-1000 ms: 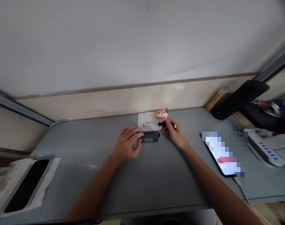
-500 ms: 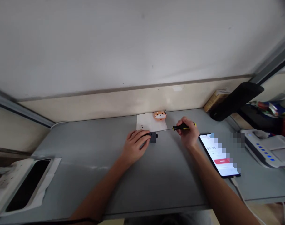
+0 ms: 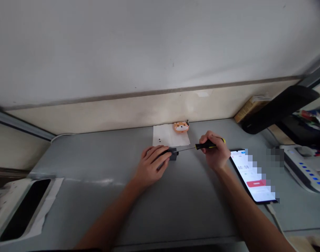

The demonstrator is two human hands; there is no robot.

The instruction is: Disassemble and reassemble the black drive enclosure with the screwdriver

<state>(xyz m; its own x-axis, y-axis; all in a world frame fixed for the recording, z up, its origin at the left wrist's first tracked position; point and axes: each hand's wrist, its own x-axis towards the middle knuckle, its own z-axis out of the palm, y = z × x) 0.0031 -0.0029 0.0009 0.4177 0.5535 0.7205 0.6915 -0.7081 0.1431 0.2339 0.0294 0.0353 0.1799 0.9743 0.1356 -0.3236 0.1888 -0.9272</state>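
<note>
Grey table (image 3: 96, 210) carries a lit phone (image 3: 250, 176) at right and a white paper sheet (image 3: 172, 138) at the far edge, with an orange dog-face figure (image 3: 181, 127) and two dark specks (image 3: 160, 140), perhaps screws. Left hand (image 3: 152, 165) grips a small dark box (image 3: 173, 154) just off the paper's near edge, its fingers (image 3: 160, 154) curled over most of it. Right hand (image 3: 213, 152) has its fingers (image 3: 208, 139) pinching a black-and-yellow screwdriver (image 3: 208, 144), whose thin shaft reaches the box's right end.

Left hand (image 3: 151, 166) gripping a dark box (image 3: 173, 154), right hand (image 3: 214, 154) pointing a screwdriver (image 3: 208, 144) at it, grey desk (image 3: 83, 157) beneath
</note>
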